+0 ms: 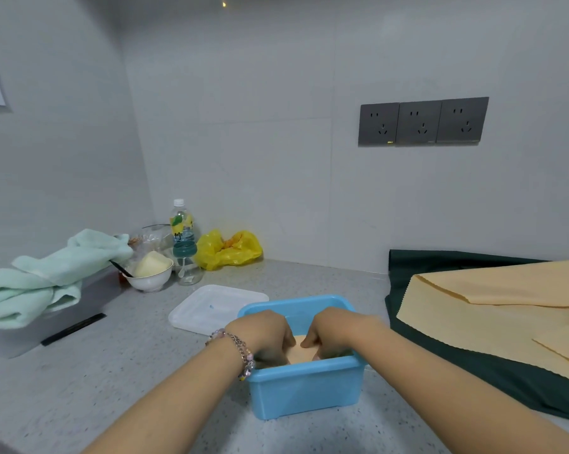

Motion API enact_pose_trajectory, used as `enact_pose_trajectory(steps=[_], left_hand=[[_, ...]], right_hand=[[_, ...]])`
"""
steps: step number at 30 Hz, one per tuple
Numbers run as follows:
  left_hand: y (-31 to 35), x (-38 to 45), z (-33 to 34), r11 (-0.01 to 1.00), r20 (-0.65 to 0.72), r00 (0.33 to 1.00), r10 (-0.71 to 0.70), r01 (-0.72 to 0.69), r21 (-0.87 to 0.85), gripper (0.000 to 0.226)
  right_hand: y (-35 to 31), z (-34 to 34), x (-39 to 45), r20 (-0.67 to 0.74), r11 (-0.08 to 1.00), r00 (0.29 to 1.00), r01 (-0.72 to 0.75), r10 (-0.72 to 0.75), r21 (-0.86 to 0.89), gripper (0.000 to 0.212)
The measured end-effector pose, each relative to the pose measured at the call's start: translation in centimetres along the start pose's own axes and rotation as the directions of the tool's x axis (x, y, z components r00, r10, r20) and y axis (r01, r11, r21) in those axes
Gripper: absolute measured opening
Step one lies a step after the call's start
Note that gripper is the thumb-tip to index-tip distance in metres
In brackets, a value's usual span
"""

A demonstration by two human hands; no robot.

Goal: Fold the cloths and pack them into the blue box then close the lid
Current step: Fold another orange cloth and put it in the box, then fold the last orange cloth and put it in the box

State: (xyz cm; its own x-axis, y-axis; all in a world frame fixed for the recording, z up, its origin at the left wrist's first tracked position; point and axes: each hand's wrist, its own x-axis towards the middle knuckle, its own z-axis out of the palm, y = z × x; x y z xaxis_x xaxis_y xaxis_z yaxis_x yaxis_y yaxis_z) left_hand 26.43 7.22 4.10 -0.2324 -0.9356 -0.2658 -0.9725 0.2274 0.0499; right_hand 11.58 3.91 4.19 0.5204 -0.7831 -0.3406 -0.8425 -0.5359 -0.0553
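Hands (304,335) in rect. plastic box (304,391)

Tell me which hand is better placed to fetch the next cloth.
Probably the right hand: the unfolded yellow cloth and the dark green cloth lie to the right of the blue box. The left hand is on the lid side.

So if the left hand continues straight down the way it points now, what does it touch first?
Most likely the folded peach cloth inside the blue plastic box. The left hand reaches down into the box, fingertips seemingly already at the cloth, though depth is unclear.
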Motion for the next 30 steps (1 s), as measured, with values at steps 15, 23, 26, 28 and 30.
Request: enact_pose_trajectory(steps=[15, 23, 26, 28, 30], left_hand=[[1.3, -3.2, -2.7, 0.987, -0.313, 0.949, -0.019, -0.032, -0.155, 0.03], [5.9, -4.4, -2.8, 0.982, -0.464, 0.885, 0.042, -0.123, -0.145, 0.028], [8.6, -4.0, -2.8, 0.976, -0.503, 0.862, 0.069, -0.162, -0.144, 0.028], [10.4, -3.5, -2.6, 0.967, -0.5, 0.86, 0.1, -0.202, -0.154, 0.028], [12.3, -2.7, -2.3, 0.958, -0.493, 0.859, 0.138, -0.243, -0.154, 0.027]], right_hand=[[0.5, -1.4, -4.8, -0.359, 0.977, 0.932, 0.029, 0.051, 0.213, 0.036], [1.8, -0.3, -9.1, -0.509, 0.968, 0.858, 0.066, 0.069, 0.243, 0.033], [3.3, 0.3, -10.9, -0.546, 0.965, 0.832, 0.056, 0.095, 0.255, 0.032], [4.7, 0.8, -12.1, -0.56, 0.962, 0.819, 0.042, 0.122, 0.271, 0.031], [6.3, 1.5, -13.4, -0.569, 0.958, 0.808, 0.019, 0.154, 0.287, 0.031]])
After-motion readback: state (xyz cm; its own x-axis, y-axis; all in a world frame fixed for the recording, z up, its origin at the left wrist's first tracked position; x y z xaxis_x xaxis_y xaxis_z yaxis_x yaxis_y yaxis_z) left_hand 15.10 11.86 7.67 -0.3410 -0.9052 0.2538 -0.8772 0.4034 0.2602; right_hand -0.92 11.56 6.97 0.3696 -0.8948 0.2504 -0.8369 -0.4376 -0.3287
